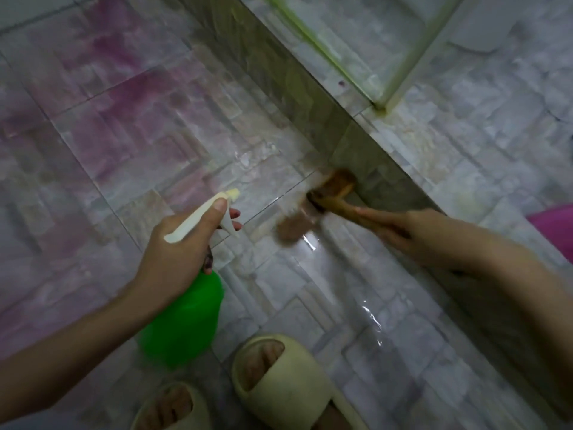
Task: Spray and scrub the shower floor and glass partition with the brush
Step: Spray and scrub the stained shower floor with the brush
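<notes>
My left hand (pixel 183 243) grips a green spray bottle (pixel 183 318) by its cream trigger head (pixel 204 212), thumb on top and fingers at the trigger. The nozzle points up and right over the wet tiled shower floor (pixel 325 290). My right hand (pixel 400 234) holds the wooden handle of a scrub brush (pixel 335 189). The brush head is blurred and lies on the floor against the base of a low tiled curb (pixel 310 119). The glass partition's green-stained frame (pixel 313 41) stands on top of the curb, far from both hands.
Two feet in cream slippers (pixel 279 383) stand at the bottom centre. Pink-tinted tiles (pixel 108 103) spread to the left. Grey tiled floor (pixel 496 135) continues beyond the curb on the right. A pink object (pixel 555 228) shows at the right edge.
</notes>
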### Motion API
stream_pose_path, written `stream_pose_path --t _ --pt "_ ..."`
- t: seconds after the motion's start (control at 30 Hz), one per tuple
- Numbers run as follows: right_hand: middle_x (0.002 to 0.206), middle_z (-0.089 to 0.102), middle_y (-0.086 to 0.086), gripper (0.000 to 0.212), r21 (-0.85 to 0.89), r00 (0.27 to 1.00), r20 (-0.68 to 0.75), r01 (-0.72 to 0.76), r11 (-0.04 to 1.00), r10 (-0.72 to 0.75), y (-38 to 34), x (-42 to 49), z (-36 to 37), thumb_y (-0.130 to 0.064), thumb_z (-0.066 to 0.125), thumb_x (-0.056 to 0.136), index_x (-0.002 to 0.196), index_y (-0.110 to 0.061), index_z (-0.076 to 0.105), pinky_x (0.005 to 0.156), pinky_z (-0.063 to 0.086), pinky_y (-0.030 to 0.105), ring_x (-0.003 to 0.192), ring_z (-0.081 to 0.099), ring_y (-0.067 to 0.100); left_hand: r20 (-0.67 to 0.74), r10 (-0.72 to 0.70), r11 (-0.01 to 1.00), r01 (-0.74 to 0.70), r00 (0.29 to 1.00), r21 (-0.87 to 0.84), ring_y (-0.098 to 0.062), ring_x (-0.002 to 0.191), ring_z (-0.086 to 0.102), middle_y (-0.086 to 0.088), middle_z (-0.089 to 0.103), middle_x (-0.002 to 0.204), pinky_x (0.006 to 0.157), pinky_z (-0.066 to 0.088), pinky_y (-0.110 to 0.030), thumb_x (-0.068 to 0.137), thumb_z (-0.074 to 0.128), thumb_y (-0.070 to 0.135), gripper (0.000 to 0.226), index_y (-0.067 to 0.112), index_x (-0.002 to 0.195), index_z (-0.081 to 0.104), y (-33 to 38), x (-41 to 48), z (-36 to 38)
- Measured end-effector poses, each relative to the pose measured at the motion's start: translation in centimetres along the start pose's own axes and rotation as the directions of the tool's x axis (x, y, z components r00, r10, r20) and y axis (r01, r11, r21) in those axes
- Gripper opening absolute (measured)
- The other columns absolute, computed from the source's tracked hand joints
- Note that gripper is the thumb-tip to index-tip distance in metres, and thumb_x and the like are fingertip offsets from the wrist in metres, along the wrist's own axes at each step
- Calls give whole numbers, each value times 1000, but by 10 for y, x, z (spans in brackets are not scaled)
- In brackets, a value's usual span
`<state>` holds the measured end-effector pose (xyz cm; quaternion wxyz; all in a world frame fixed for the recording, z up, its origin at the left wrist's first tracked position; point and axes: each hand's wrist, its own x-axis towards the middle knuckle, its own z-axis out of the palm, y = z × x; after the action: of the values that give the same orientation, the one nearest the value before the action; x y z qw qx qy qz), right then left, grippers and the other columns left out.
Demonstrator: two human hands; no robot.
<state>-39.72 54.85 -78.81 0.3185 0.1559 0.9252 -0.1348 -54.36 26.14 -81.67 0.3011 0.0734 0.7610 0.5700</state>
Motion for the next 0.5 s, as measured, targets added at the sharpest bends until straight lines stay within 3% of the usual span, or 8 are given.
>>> stream_pose_path --t 0.07,0.17,0.23,0.37,0.43,0.5 --pt "65 50 -12 53 -5 998 20 -55 998 55 -1 -30 7 -33 34 101 142 -56 10 73 44 28 59 50 7 1 1 1000 -1 1000 1 -13 39 47 3 79 92 41 44 -22 83 51 56 43 23 93 77 1 -3 0" --pt "76 61 3 52 168 983 -182 32 985 0 -24 5 35 -32 38 101 145 -50 17 66 47 32 64 57 20 4 38 999 -38 999 29 -18 41 48 3 79 94 41 44 -20 88 50 54 36 30 94 76 -1 -3 -3" --pt "66 54 -4 51 248 972 -235 81 965 -21 -28 35 34 -32 38 102 146 -47 20 58 42 25 53 51 11 -4 70 996 -69 998 53 -20 41 48 3 79 95 41 44 -20 90 50 52 32 34 93 76 -3 -5 -5" --pt "65 48 -14 50 123 994 19 100 987 -103 16 -5 2 -34 40 100 138 -59 17 66 35 21 58 49 -1 -26 93 994 -91 995 52 -22 44 48 10 79 90 42 45 -19 90 49 50 28 56 79 75 -2 -13 -15" --pt "64 48 -16 51 144 998 18 63 988 -66 3 -12 7 -33 41 100 139 -58 20 63 37 19 56 49 -2 -45 115 992 -113 992 49 -29 46 51 -1 79 90 44 46 -19 93 50 54 26 57 84 74 -5 -14 -25" --pt "68 55 -15 52 195 983 -118 159 968 -138 -26 17 27 -31 42 100 144 -51 24 63 41 25 54 49 1 -44 123 991 -120 991 67 -37 50 57 -27 73 91 47 48 -21 94 51 63 26 54 94 75 -12 -14 -33"
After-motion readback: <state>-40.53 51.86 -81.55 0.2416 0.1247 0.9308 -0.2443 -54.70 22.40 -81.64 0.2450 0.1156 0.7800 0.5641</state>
